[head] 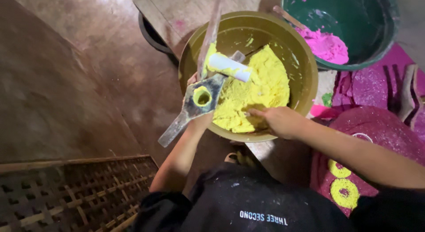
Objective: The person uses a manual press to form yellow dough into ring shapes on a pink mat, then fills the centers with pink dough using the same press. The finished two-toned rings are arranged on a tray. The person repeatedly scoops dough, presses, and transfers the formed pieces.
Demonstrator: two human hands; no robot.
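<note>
- No packages, signs or screens in view.
- Only lettering: a short white printed line on the person's black garment [248, 205], at the bottom edge of the frame, just right of centre, seen upside down from the head camera.
- The print [264, 218] sits low on the dark cloth, which is flecked with pale specks.
- No label shows on anything else here.
</note>
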